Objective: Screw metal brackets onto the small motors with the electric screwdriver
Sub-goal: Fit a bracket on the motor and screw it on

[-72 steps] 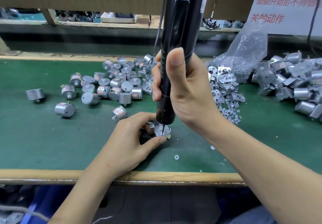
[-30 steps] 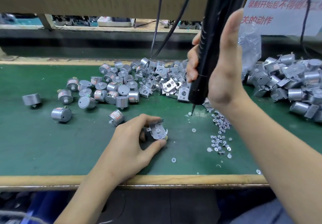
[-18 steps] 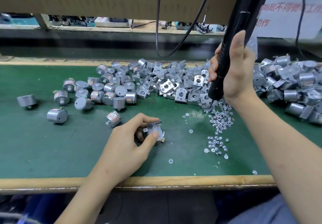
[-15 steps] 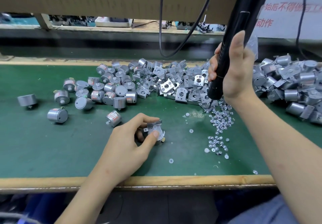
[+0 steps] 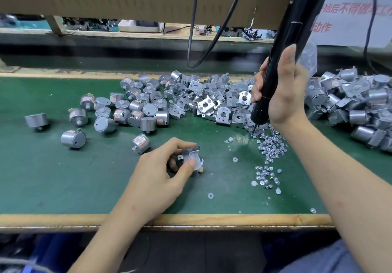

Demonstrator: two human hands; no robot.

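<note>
Left hand (image 5: 158, 176), right hand (image 5: 283, 94): apparently curled fingers

Bright, even overhead light covers the green table (image 5: 53, 177); the motors (image 5: 148, 122) throw short, soft shadows and glint faintly; the black screwdriver (image 5: 299, 16) carries a dull sheen; the back shelf (image 5: 127, 34) is dim and soft; the wide lens bows the wooden edge (image 5: 212, 219); below it all is dark.

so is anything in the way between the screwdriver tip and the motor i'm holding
Nothing visible blocks it. The right hand holds the electric screwdriver, tip over the screw pile; between it and the motor in the left hand lies only green mat with loose washers. The left thumb rests on the bracket.
</note>
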